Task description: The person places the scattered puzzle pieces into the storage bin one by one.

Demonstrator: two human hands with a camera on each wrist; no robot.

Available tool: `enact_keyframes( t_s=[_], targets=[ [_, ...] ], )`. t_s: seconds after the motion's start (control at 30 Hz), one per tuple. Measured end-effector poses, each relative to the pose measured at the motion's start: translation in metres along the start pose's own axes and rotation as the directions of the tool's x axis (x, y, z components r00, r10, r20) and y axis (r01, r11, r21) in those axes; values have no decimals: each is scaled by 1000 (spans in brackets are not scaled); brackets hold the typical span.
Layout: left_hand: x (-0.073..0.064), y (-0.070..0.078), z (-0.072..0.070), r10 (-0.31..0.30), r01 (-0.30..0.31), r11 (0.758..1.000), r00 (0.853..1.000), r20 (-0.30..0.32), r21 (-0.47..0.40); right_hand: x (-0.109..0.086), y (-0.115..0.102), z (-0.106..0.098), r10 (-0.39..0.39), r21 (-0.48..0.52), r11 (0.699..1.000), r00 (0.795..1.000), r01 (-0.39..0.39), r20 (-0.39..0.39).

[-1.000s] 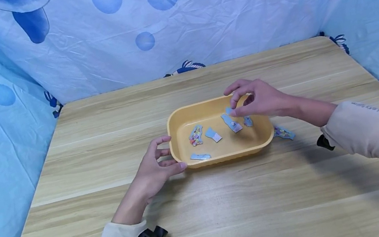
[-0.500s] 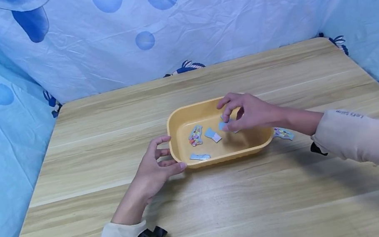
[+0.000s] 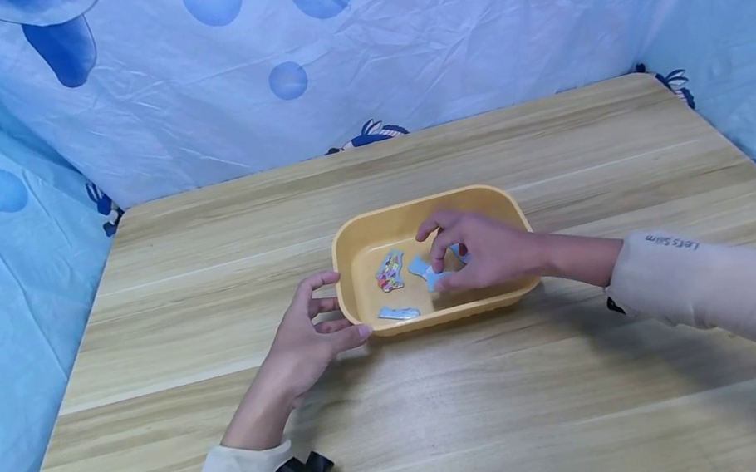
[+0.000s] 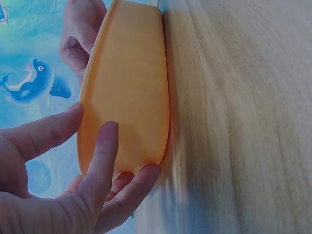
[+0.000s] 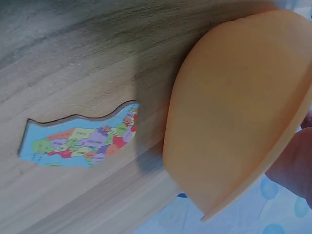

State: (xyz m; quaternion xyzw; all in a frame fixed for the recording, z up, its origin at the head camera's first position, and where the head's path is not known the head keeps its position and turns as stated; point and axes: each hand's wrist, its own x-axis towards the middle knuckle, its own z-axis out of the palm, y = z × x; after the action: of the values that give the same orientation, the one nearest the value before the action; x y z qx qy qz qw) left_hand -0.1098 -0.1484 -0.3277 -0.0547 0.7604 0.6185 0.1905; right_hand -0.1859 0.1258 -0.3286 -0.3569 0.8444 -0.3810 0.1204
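An orange-yellow plastic tray [image 3: 374, 215] stands on the table, with several map jigsaw pieces inside. My left hand [image 3: 306, 324] holds its left end; in the left wrist view the fingertips [image 4: 108, 131] press the outer wall [image 4: 131, 73]. Inside the tray, my right hand [image 3: 487, 250] pinches a pale blue jigsaw piece [image 3: 435, 280] between thumb and index finger, low over the floor. That piece overlaps another blue piece [image 3: 418, 264]. A multicoloured piece [image 3: 390, 270] and a narrow blue one [image 3: 399, 312] lie at the left. Right of the fingers, another piece [image 3: 461, 252] is partly hidden.
One map piece [image 5: 83, 139] lies on the wooden table [image 3: 411, 424] outside the tray's right end; the right arm hides it in the head view. Blue sea-patterned cloth [image 3: 348, 64] hangs behind the table and at both sides.
My right hand has moved left and toward the near side within the tray, bringing the pinched blue piece over beside another. The left hand and the tray have stayed put.
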Motion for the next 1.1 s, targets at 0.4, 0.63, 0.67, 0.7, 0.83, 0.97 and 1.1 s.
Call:
enact_keyframes(
  t_s=[0.4, 0.63, 0.67, 0.7, 0.83, 0.97, 1.1],
  targets=[
    [0, 1, 0, 1, -1, 1000, 1000, 6, -4, -2, -5, 1, 66, 15, 998, 997, -67, 35],
    [0, 1, 0, 1, -1, 1000, 1000, 8, -8, -8, 0, -7, 64, 51, 997, 998, -63, -12],
    [0, 1, 0, 0, 0, 1000, 1000, 7, -4, -9, 1, -9, 66, 49, 997, 998, -65, -19],
    [0, 1, 0, 0, 0, 1000, 1000, 7, 1, -11, 1, -11, 73, 46, 996, 997, -72, -24],
    [0, 1, 0, 1, -1, 1000, 1000, 6, 5, -15, 1, -19, 95, 68, 993, 995, -93, -28],
    [0, 1, -1, 4, -4, 1000, 1000, 7, -7, -21, 1, -29, 108, 81, 991, 994, -106, -23],
    [0, 1, -1, 4, -4, 1000, 1000, 12, -7, -27, 2, -37, 127, 66, 990, 992, -125, -22]
  ],
)
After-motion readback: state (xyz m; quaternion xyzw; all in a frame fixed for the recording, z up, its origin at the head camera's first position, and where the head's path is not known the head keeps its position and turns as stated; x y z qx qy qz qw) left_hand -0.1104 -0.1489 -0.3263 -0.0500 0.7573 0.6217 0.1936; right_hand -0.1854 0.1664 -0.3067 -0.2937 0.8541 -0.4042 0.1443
